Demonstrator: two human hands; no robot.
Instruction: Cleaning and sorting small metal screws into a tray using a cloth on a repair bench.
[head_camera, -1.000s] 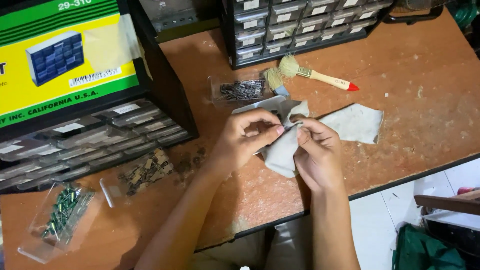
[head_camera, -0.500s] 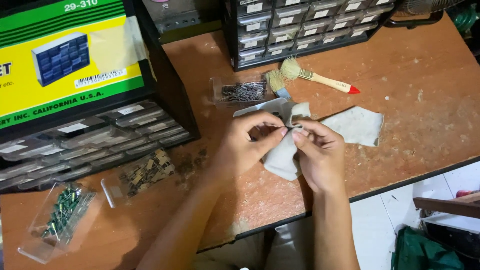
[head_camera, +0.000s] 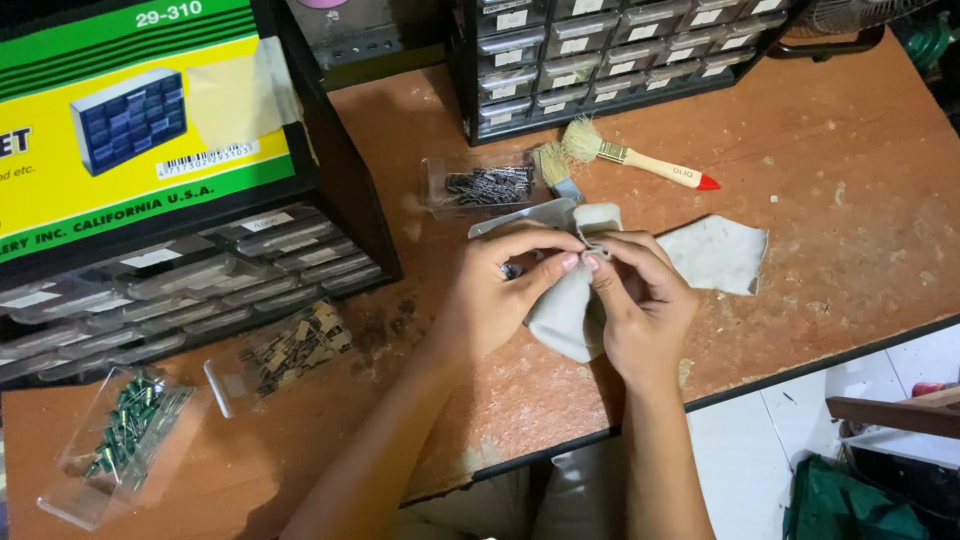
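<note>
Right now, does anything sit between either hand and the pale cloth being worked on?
Nothing visible does. The left hand and right hand both already pinch the pale cloth at its top fold, fingertips meeting there. The brush and the clear tray of dark parts lie behind on the table, apart.

Whatever small piece sits pinched between my left grip (head_camera: 510, 290) and right grip (head_camera: 635, 295) is too tiny to make out, and my fingers cover much of the grey cloth (head_camera: 715, 255) and the clear drawer (head_camera: 520, 218) behind them. The yellow-and-green box (head_camera: 140, 130) runs off the top and left edges; the green cloth (head_camera: 850, 505) is cut by the bottom edge.
</note>
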